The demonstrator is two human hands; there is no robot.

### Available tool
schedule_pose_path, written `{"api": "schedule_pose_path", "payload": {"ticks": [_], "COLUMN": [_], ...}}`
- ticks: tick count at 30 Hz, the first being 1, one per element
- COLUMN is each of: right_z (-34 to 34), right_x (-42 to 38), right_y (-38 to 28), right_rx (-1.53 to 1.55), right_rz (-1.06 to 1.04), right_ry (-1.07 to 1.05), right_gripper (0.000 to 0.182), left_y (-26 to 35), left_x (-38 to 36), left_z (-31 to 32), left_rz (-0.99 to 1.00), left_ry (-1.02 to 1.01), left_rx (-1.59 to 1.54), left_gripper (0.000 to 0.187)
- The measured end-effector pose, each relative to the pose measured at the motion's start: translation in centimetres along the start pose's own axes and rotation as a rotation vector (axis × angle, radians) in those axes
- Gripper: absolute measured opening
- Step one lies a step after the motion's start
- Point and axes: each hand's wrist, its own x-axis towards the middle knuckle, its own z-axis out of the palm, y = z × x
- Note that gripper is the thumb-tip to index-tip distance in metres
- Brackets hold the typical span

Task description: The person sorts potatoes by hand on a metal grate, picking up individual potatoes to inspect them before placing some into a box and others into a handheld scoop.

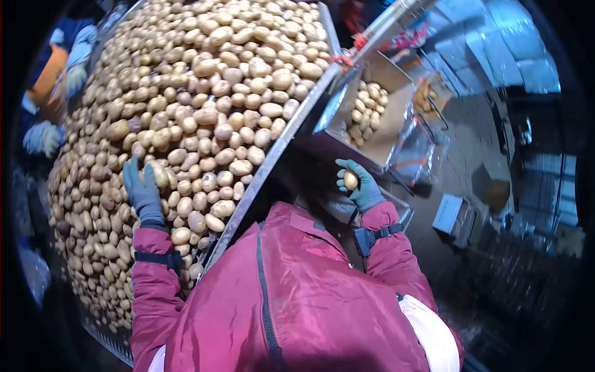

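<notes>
Potatoes [204, 118] of many sizes lie heaped across a wide metal-edged table. Gloved in grey-green, my left hand [142, 189] rests on the heap with its fingers stretched out, its thumb beside a yellowish potato [160, 177]. My right hand [361, 185], in a matching glove, is closed around a single potato [351, 180]. It is held off the table, to the right of the metal edge [266, 170] and just below an open cardboard box [396, 93]. Several potatoes [367, 111] lie inside that box.
A co-worker's gloved hands [44, 138] are at the heap's far left edge. Plastic-wrapped boxes [496, 43] are stacked at the upper right. A smaller carton [451, 214] stands on the floor [462, 158] to the right. A metal rail [390, 22] slants across the top.
</notes>
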Motion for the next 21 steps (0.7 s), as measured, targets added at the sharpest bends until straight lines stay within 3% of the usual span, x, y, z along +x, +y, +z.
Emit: {"api": "schedule_pose_path", "payload": {"ticks": [4,5,8,15,21], "right_z": [-7.6,-9.6,-14.3,-12.2,-10.5], "right_x": [-5.4,-5.8,-7.8,-7.5,-0.4], "right_y": [2.7,3.5,5.1,3.2,-4.4], "right_rx": [-0.055,0.004,0.057,0.152,0.010], "right_rz": [-0.036,-0.027,-0.043,-0.044,-0.214], "right_ry": [0.265,0.371,0.431,0.280,0.225], "right_gripper": [0.029,0.032,0.040,0.052,0.040], "left_y": [-1.9,-2.2,-2.3,-3.0,-2.9], "left_x": [1.4,1.7,1.8,1.9,1.4], "left_z": [1.1,1.2,1.1,1.3,2.4], "left_rz": [0.063,0.082,0.084,0.134,0.116], "left_ry": [-0.004,-0.007,-0.036,-0.013,0.045], "left_rx": [0.037,0.041,-0.023,0.029,0.127], "left_gripper": [0.044,0.043,0.043,0.042,0.036]}}
